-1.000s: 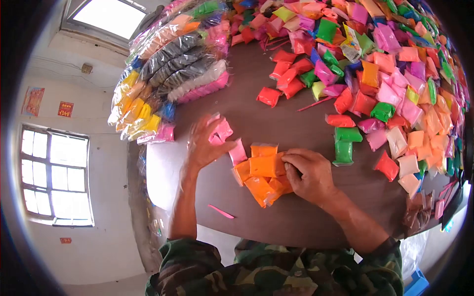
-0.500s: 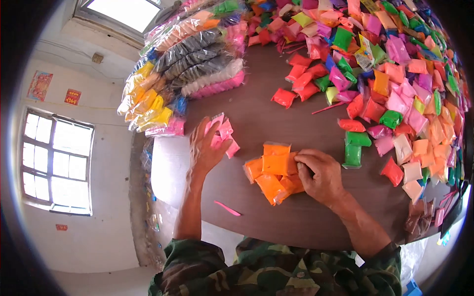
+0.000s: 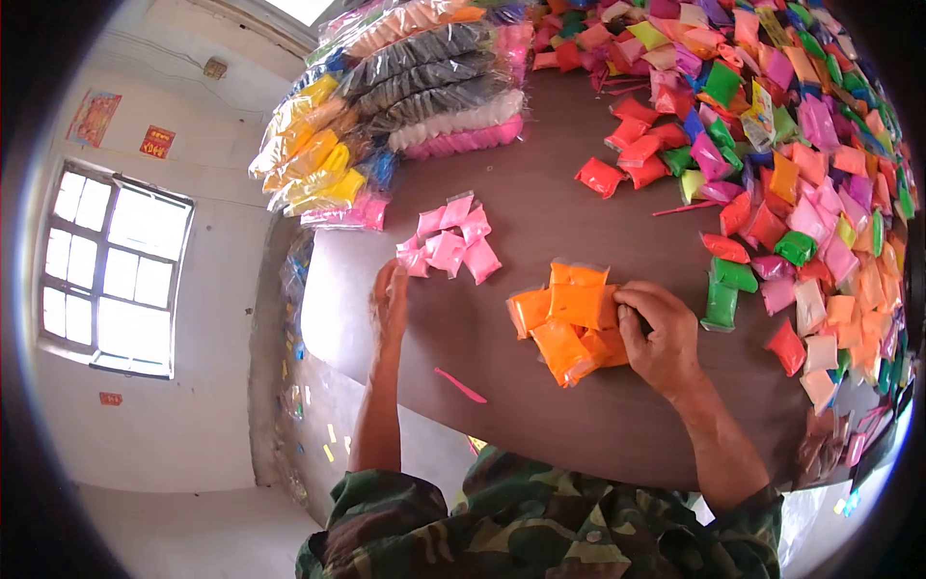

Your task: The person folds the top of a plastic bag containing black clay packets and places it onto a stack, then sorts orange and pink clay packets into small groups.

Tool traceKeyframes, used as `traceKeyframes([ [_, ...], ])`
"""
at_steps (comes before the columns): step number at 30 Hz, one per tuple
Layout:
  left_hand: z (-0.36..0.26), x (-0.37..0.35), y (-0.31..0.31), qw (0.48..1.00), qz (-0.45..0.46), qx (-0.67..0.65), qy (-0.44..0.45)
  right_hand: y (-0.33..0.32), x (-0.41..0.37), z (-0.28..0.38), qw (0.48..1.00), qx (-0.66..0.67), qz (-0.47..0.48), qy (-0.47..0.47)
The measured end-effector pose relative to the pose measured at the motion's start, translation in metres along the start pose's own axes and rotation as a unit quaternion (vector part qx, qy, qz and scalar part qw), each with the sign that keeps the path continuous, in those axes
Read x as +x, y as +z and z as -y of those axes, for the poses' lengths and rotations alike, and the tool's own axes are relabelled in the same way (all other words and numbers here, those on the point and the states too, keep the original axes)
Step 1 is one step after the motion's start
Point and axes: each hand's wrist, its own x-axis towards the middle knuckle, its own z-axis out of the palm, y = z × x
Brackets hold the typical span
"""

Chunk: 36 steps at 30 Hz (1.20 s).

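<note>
My left hand (image 3: 389,297) is beside a small group of pink packets (image 3: 446,251), its fingertips at their lower left edge. It is seen nearly edge-on, looks open and holds nothing I can see. With thumb and fingers closed, my right hand (image 3: 664,333) pinches the right edge of an orange packet (image 3: 581,305). This packet lies on top of several other orange packets (image 3: 564,351), overlapping in a pile on the brown table (image 3: 463,333). The packets are small clear bags with soft-looking coloured filling.
A large heap of mixed-colour packets (image 3: 762,183) covers the right and far side. Stacked long bags of packets (image 3: 424,82) stand at the far left. A pink plastic stick (image 3: 461,385) lies near the front edge. Two green packets (image 3: 725,289) lie right of my right hand.
My left hand has drawn back from over the pink packets to their lower left, and they now lie uncovered. My right hand still pinches the orange packet. The whole view has shifted slightly.
</note>
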Motion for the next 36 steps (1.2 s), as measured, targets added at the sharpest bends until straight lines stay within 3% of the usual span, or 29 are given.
traceKeyframes([
  [5, 0.005, -0.003, 0.015, 0.999, -0.027, 0.012, 0.033, 0.0, 0.0, 0.001, 1.0, -0.004, 0.008, 0.004],
  [8, 0.005, -0.005, 0.024, 0.992, -0.072, 0.099, 0.03, -0.001, 0.0, 0.001, 1.0, 0.003, 0.012, 0.006],
  [11, -0.02, -0.008, 0.015, 1.0, -0.019, -0.02, -0.013, -0.001, 0.0, 0.002, 1.0, -0.004, 0.013, 0.003],
  [17, -0.015, -0.004, 0.012, 0.999, -0.015, -0.038, -0.006, -0.002, 0.0, 0.003, 1.0, 0.013, 0.011, 0.001],
  [20, -0.011, 0.001, 0.007, 0.999, -0.004, -0.01, -0.038, -0.003, 0.001, 0.002, 1.0, 0.007, 0.011, -0.009],
  [23, -0.016, 0.002, 0.005, 0.993, -0.053, 0.099, -0.045, -0.002, 0.0, -0.002, 1.0, -0.001, 0.006, -0.018],
  [26, -0.015, 0.008, 0.006, 0.972, -0.065, 0.159, 0.163, -0.002, 0.001, 0.0, 1.0, 0.005, 0.004, -0.011],
  [29, -0.008, 0.021, 0.01, 0.944, -0.008, 0.19, 0.268, 0.0, 0.001, 0.002, 1.0, 0.004, 0.005, -0.002],
  [36, -0.022, 0.014, -0.005, 0.952, 0.031, 0.218, 0.213, -0.001, 0.0, -0.001, 1.0, 0.007, 0.0, -0.01],
])
